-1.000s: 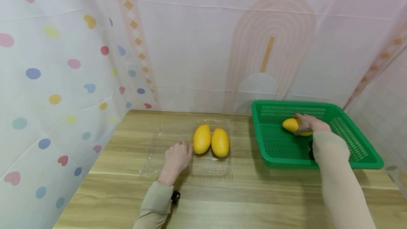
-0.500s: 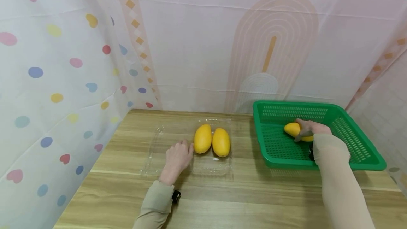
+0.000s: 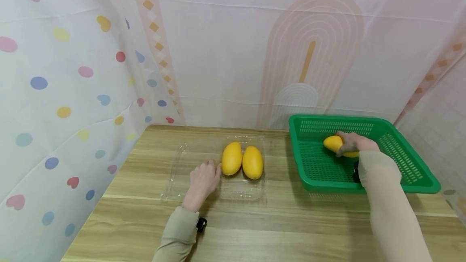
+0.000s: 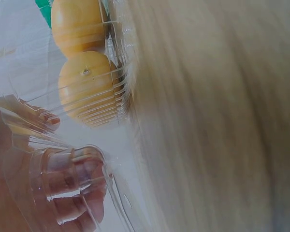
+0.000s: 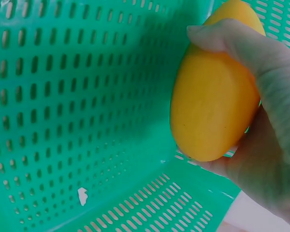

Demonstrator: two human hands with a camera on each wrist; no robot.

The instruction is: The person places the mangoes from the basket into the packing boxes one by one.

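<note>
A clear plastic clamshell box [image 3: 242,194] lies opened out on the table, its lid half [image 3: 176,183] to the left. Two yellow mangoes sit side by side in its right half, a left mango [image 3: 231,159] and a right mango [image 3: 252,162]. My left hand [image 3: 203,179] grips the box at its middle ridge, the thumb beside the left mango; in the left wrist view its curled fingers [image 4: 79,183] show through the plastic. Inside the green basket [image 3: 313,185], my right hand [image 3: 358,142] grips a third mango [image 5: 215,106], thumb across its top.
The basket stands at the right rear of the wooden table [image 3: 276,229], with slotted walls. A patterned curtain [image 3: 218,51] hangs behind the table and along its left side. A small white scrap [image 5: 82,196] shows against the basket's mesh.
In the right hand, the mango shifts slightly down and then back up within the basket. My left hand, the box and its two mangoes stay in place.
</note>
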